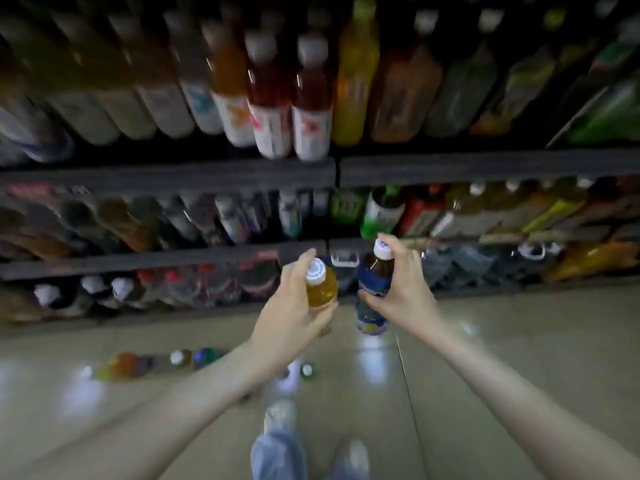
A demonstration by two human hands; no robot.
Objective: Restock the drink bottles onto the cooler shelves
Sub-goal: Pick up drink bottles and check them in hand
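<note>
A person stands facing dark cooler shelves (pixel 166 178), with both arms stretched forward. The whole view is smeared by motion blur, so no brand name or label writing can be read anywhere.

The left hand (pixel 291 306) curls round an amber bottle (pixel 320 289) with a white cap, its palm hiding the bottle's lower half. The right hand (pixel 401 292) grips a dark bottle with a blue label (pixel 375 282), also white-capped; its print shows only as yellow and blue smudges. The two bottles are upright, side by side, with a narrow gap between them.

Beyond and above the hands, shelved bottles (pixel 311 98) in red, orange, yellow and green blur into streaks, and the top row is cut off by the frame. Below the left forearm, loose bottles (pixel 156 362) lie on the pale floor (pixel 519 341). Blue jeans (pixel 277 452) show beneath the hands.
</note>
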